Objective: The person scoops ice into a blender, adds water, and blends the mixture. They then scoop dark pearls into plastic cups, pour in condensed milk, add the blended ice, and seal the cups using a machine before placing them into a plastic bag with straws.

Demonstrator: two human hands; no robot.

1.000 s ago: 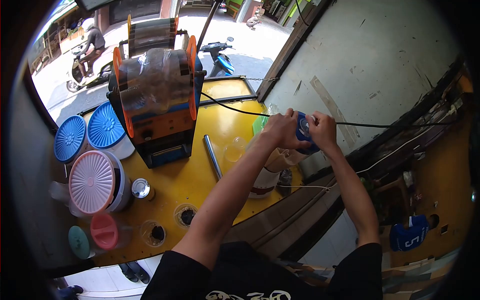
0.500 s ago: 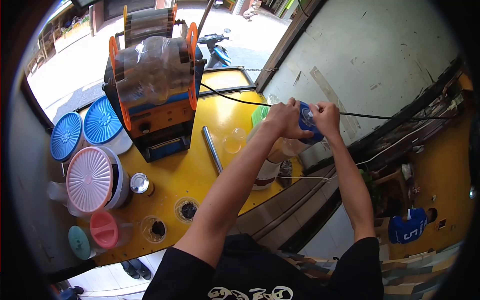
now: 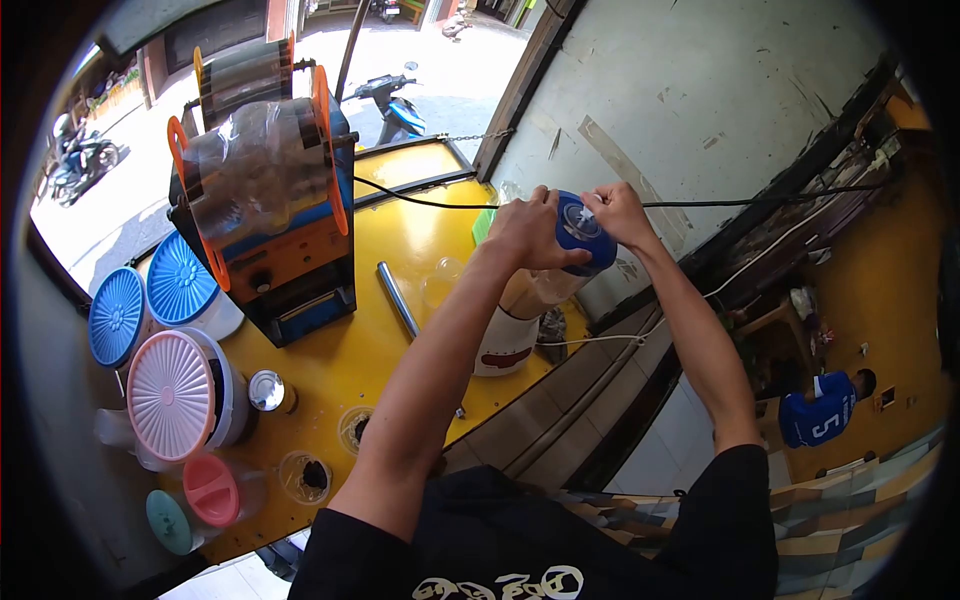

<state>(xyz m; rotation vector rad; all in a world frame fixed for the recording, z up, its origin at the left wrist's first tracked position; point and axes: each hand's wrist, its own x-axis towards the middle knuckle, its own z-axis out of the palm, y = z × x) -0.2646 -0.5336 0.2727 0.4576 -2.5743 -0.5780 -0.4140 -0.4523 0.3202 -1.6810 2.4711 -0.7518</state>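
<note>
Blue-lidded tubs [image 3: 117, 315] at far L of the yellow table [image 3: 410, 235], w/ a pink-lidded tub [image 3: 178, 395] just below them in view. Under that, a green-lidded jar [image 3: 169, 520] next to a small pink-lidded jar [image 3: 212, 489]. A tin [image 3: 267, 390] w/ a shiny top is just R of the big pink lid. Then the orange & black machine [image 3: 300, 255], w/ a roll of clear film [image 3: 265, 160] up top. Nearer the wearer, 2 clear cups [image 3: 304, 477] w/ dark stuff inside, 1 partly behind the L arm. R of the machine, a metal tube [image 3: 399, 300] lies flat, clear plastic discs [image 3: 437, 290] beside it.

Next, the blender: white base [image 3: 503, 345] near the table's R edge, jug [image 3: 540, 287] on it w/ beige contents, blue lid [image 3: 588, 235] on top. L hand [image 3: 528, 232] is clamped over the lid's L side, fingers atop, thumb along the near side. R hand [image 3: 618, 214] has bent fingers at the lid's top, R side; exact grip can't tell. Black cable [image 3: 730, 202] runs behind the hands. Far R, lower: a person in a blue no. 5 shirt [image 3: 820, 410], well apart.
</note>
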